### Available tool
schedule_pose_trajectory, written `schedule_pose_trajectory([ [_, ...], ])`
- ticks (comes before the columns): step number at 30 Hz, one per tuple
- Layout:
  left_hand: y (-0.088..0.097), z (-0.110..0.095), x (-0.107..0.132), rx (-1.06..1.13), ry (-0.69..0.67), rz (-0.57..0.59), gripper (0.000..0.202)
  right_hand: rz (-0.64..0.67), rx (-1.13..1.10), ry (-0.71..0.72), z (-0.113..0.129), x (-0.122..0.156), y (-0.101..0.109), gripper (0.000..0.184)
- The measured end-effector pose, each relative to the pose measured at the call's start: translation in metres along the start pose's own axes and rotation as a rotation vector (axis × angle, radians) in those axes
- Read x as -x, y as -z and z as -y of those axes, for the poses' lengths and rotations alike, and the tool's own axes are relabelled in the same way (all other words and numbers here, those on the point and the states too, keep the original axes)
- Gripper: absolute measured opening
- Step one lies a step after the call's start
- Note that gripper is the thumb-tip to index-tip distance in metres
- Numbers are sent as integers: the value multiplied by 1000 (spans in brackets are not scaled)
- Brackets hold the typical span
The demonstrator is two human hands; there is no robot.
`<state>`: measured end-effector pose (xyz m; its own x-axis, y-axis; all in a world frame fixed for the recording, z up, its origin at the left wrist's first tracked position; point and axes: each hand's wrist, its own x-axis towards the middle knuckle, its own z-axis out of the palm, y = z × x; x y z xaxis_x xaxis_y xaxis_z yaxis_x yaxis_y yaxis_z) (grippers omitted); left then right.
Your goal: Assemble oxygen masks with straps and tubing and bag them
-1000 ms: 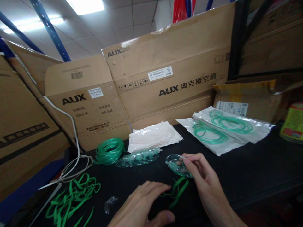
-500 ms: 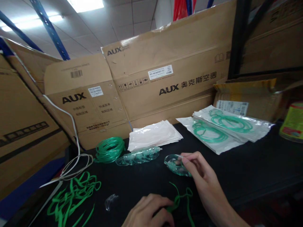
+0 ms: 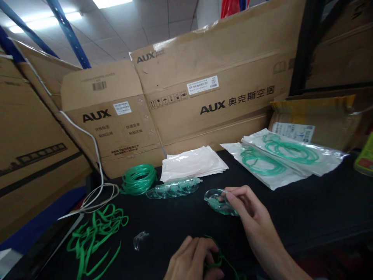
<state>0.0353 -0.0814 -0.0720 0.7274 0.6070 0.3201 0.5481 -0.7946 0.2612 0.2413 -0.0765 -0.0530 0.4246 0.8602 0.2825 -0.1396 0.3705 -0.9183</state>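
Between the thumb and fingers of my right hand (image 3: 252, 212) is the rim of a clear green oxygen mask (image 3: 217, 206), tilted just above the black table. My left hand (image 3: 192, 258) is low in the view, its fingers curled over a thin green elastic strap (image 3: 225, 262). Part of that strap is hidden under the fingers, and its loose end trails to the right. Further back, several more clear masks (image 3: 173, 189) lie nested in a row. A tangle of green straps (image 3: 97, 233) lies at the left.
A coil of green tubing (image 3: 139, 179) stands by a stack of white pouches (image 3: 194, 163). Packaged tubing (image 3: 262, 163) lies at the back right. Small clear strips (image 3: 140, 240) rest left of my left hand. Cardboard boxes (image 3: 180, 128) wall the back; a white cable (image 3: 97, 155) hangs at left.
My left hand's fingers have curled further over the strap, which now shows less and lies lower. My right hand keeps the mask in nearly the same place. The view has shifted slightly.
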Motion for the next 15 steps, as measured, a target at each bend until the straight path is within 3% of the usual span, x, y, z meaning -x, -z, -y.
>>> schedule_pose_trajectory([
  [3, -2, -2, -1, -122, -15, -12, 26, 0, 23, -9, -5, 0, 3, 34],
  [6, 20, -3, 0, -221, 8, -70, 13, -33, 59, -47, -10, 0, 7, 37],
  [10, 97, 8, 9, -204, 173, -231, 19, -42, 90, -116, -9, 0, 9, 44],
  [13, 162, 29, 26, -296, 281, -488, 17, -51, 109, -145, -5, 0, 8, 47],
  [15, 196, 44, 42, -376, 398, -587, 29, -57, 113, -144, -3, 0, 6, 48],
])
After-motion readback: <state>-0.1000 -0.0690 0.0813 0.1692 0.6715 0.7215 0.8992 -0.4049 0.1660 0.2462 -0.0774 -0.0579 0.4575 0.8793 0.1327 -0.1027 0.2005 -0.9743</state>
